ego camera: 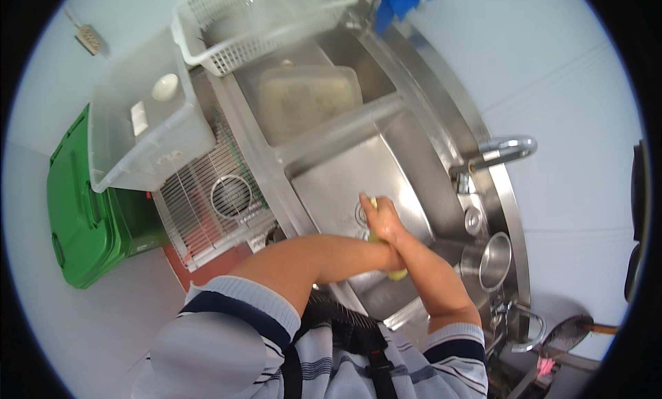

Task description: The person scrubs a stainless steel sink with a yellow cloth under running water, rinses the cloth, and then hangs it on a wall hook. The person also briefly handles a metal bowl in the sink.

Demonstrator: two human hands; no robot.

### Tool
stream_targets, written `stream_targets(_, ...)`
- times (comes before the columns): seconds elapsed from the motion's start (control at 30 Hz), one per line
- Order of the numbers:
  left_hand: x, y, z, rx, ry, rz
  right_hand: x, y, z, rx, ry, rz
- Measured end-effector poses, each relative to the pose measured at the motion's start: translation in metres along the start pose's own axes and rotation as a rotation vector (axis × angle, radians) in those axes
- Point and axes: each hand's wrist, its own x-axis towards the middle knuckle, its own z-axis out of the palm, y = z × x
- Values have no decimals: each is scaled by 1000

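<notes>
Over the steel sink basin (341, 182), my forearms cross near the wrists. My right hand (382, 218) points away from me, with a small piece of a pale yellow thing (373, 202) showing at its curled fingers. My left hand (388, 255) lies against the underside of my right wrist, its fingers mostly hidden. Yellow-green material (397, 274) shows just below the left hand, and a little more is seen between the two hands. Whether these yellow parts are one thing cannot be told.
A neighbouring basin holds a plastic tub (310, 96) of cloudy liquid. A white basket (232, 55) and a clear bin (150, 161) stand beyond and left, near a wire rack (191, 192) and green waste bin (83, 208). At right are a faucet (509, 147) and metal pot (495, 262).
</notes>
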Motion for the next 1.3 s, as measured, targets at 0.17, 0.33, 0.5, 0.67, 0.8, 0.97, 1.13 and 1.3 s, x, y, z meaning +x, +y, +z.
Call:
stream_targets(0.17,0,-6,8,-71,87,-45,15,32,22,90,259,-35)
stream_targets(0.33,-4,-1,14,-88,94,-52,11,41,21,319,254,-10)
stream_targets(0.5,-7,6,14,-89,84,-62,1,39,26,698,347,68)
stream_targets(0.67,-8,17,22,-99,75,-45,-3,62,37,1009,428,38)
stream_targets(0.8,-8,22,23,-97,144,21,-25,59,27,1115,554,104)
stream_targets(0.97,-24,50,15,-31,317,279,-80,46,-1,1312,478,191)
stream_targets(1.13,-59,108,-132,100,465,567,-169,68,-14,1377,554,63)
stream_targets(1.3,-89,150,-187,-460,690,397,-270,82,40,1325,930,20)
